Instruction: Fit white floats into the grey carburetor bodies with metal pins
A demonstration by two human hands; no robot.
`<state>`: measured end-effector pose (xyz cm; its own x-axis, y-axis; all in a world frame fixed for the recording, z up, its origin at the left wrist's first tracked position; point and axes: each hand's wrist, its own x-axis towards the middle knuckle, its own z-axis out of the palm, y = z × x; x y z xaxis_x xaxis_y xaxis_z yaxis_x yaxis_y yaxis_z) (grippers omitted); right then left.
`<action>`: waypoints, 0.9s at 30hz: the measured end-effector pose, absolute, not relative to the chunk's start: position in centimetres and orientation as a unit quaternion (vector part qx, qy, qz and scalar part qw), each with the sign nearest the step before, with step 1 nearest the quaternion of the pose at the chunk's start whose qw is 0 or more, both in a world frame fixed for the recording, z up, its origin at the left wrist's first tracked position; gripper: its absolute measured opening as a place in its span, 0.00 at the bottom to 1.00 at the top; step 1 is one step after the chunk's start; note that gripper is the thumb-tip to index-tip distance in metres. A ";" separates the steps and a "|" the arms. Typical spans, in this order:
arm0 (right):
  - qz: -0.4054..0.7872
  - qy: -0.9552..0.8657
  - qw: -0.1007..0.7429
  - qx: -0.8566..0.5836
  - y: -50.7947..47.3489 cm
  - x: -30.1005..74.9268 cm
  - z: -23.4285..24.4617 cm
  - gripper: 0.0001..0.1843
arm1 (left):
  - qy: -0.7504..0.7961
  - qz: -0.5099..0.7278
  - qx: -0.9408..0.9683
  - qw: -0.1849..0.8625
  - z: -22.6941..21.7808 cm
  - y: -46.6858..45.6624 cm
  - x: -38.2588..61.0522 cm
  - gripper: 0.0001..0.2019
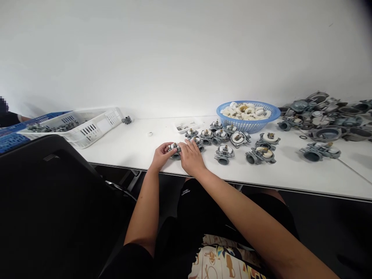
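Note:
Both my hands meet on one grey metal carburetor body [175,150] with a white float on top, standing on the white table [133,145]. My left hand [161,155] pinches it from the left side. My right hand [191,157] covers its right side, fingers curled against it. Right behind it stand several more grey carburetor bodies [219,136] in rows.
A blue basket [248,115] of white floats sits behind the rows. A heap of grey carburetor parts [325,116] fills the far right. A white crate [84,124] and a blue crate [11,133] hold parts at left. A black chair back [49,201] rises at lower left. A small white tray [188,126].

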<state>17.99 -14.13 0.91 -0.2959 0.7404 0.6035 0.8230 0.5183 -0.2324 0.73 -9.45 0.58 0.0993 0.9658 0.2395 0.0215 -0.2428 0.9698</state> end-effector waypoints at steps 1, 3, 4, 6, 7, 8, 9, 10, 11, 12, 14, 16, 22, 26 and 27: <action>-0.062 -0.802 0.343 -0.485 -14.1 18.0 0.9 0.23 | 0.420 0.526 0.586 0.452 0.6 -9.4 0.8 0.30; -0.068 -0.801 0.352 -0.480 -14.0 18.0 0.7 0.23 | 0.420 0.530 0.581 0.453 0.6 -9.4 0.8 0.31; -0.072 -0.800 0.357 -0.477 -14.0 18.0 0.7 0.23 | 0.421 0.533 0.579 0.451 0.6 -9.4 0.8 0.31; -0.085 -0.799 0.366 -0.470 -13.9 18.0 0.5 0.23 | 0.420 0.538 0.577 0.447 0.7 -9.4 0.9 0.31; -0.092 -0.798 0.370 -0.466 -13.9 18.1 0.4 0.22 | 0.420 0.540 0.577 0.446 0.7 -9.4 0.9 0.31; -0.100 -0.797 0.376 -0.462 -13.8 18.1 0.2 0.22 | 0.417 0.542 0.578 0.445 0.7 -9.4 1.0 0.31; -0.108 -0.796 0.381 -0.457 -13.7 18.2 0.1 0.22 | 0.414 0.544 0.578 0.445 0.7 -9.3 1.0 0.30; -0.117 -0.795 0.385 -0.454 -13.5 18.2 0.0 0.22 | 0.410 0.547 0.579 0.445 0.7 -9.3 1.0 0.30; -0.127 -0.793 0.389 -0.452 -13.4 18.2 -0.2 0.22 | 0.405 0.549 0.579 0.446 0.7 -9.3 1.0 0.29; -0.138 -0.790 0.392 -0.452 -13.3 18.2 -0.3 0.22 | 0.401 0.552 0.578 0.448 0.7 -9.3 1.0 0.29; -0.158 -0.782 0.397 -0.454 -13.1 18.2 -0.4 0.22 | 0.393 0.563 0.569 0.452 0.7 -9.2 1.0 0.28; -0.179 -0.774 0.402 -0.455 -13.0 18.2 -0.5 0.21 | 0.389 0.586 0.549 0.451 0.8 -9.2 1.0 0.26; -0.241 -0.763 0.435 -0.414 -13.0 18.2 -0.3 0.20 | 0.398 0.691 0.465 0.383 1.1 -9.9 1.2 0.15; -0.253 -0.755 0.462 -0.391 -13.0 18.2 0.1 0.19 | 0.398 0.720 0.466 0.325 0.7 -11.1 2.0 0.15; -0.255 -0.755 0.467 -0.383 -13.0 18.3 0.3 0.18 | 0.397 0.724 0.471 0.311 0.6 -11.6 2.2 0.15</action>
<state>18.26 -13.02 0.27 -0.2700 0.3405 0.9006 0.8166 0.5766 0.0268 2.21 -11.56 0.63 -0.3633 0.8238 0.4351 -0.0754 -0.4915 0.8676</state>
